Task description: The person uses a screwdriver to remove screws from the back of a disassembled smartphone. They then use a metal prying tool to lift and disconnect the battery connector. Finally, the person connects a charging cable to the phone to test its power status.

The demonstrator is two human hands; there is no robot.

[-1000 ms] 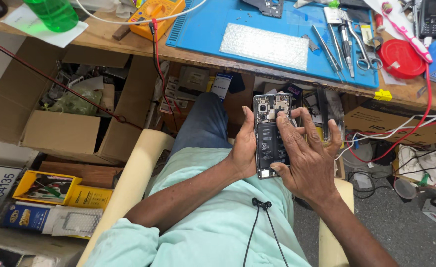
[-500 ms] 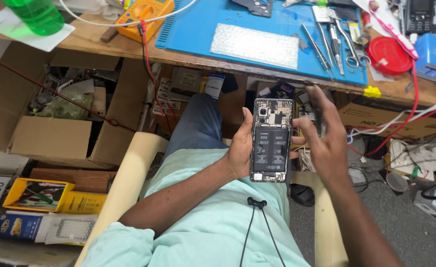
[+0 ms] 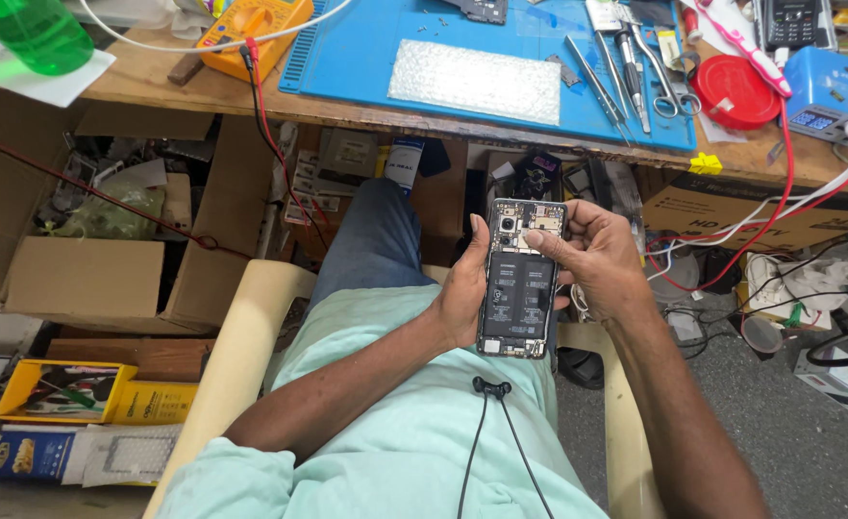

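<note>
1. Black opened phone (image 3: pixel 518 279), back cover off, stands upright in the left hand (image 3: pixel 462 293), whose grip wraps its left edge.
2. Right hand (image 3: pixel 592 255) holds the opposite edge, thumb pressing near the camera.
3. Beyond both grips lies the worktop (image 3: pixel 251 91) with a blue mat (image 3: pixel 366 53).

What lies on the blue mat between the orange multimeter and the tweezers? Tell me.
In the head view, a clear bubble-wrap sheet lies on the blue mat between the orange multimeter and the tweezers.
</note>
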